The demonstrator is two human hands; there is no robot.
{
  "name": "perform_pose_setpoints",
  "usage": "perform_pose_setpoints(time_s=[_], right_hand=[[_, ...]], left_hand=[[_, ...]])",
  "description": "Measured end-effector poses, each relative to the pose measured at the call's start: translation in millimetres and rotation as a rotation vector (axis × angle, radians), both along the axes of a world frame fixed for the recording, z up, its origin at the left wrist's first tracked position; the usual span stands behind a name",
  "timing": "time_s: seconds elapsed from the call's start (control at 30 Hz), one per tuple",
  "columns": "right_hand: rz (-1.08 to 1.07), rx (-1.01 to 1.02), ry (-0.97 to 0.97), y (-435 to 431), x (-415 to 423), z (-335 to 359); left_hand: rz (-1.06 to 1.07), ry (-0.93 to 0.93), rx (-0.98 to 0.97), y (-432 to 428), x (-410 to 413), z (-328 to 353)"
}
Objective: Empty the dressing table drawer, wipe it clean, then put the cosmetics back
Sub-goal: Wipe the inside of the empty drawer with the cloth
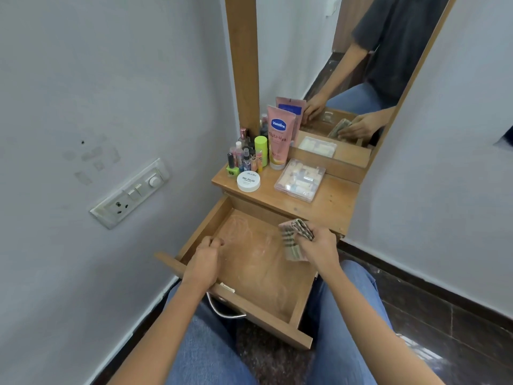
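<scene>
The wooden drawer point(299, 309) is pulled out and holds no cosmetics; its floor shows pale smears. My right hand point(319, 245) is shut on a folded striped cloth point(294, 240), held over the drawer's right side. My left hand point(205, 259) rests inside the drawer near its left wall, fingers curled shut with nothing seen in them. On the dressing table top point(330, 201) stand a pink Vaseline tube point(279, 137), a white nail polish remover tub point(248, 181), a clear plastic box point(299, 179) of small items, a green bottle point(261, 150) and several small bottles point(241, 158).
A tall mirror point(333, 65) in a wooden frame rises behind the table top. A wall with a switch and socket panel point(130, 193) stands close on the left, another wall on the right. My knees in jeans point(211, 354) sit under the drawer's metal handle point(222, 311).
</scene>
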State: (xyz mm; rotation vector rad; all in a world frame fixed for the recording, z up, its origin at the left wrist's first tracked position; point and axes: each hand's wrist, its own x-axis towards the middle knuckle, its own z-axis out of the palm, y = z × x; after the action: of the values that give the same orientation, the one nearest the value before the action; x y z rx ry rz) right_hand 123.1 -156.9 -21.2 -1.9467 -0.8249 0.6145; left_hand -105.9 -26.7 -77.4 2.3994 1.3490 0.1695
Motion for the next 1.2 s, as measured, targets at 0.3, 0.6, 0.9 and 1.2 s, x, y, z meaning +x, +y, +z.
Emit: perform_pose_setpoints(time_s=[0.3,0.6,0.9,1.2], right_hand=[[0.701,-0.757,-0.646,5.0,-21.5,-43.3],[0.483,-0.879,-0.24,30.9,-57.7,-72.3],[0.201,-0.832,-0.153,48.0,-37.3,-80.2],[0.421,-0.698,-0.307,48.6,-57.7,-94.5]], left_hand=[[0.055,-0.01,0.172,34.5,-17.3,9.3],[0.051,0.01,0.149,33.9,-21.2,7.1],[-0.056,0.102,0.132,36.7,-22.6,7.1],[-0.061,0.109,0.102,37.0,-24.8,8.0]])
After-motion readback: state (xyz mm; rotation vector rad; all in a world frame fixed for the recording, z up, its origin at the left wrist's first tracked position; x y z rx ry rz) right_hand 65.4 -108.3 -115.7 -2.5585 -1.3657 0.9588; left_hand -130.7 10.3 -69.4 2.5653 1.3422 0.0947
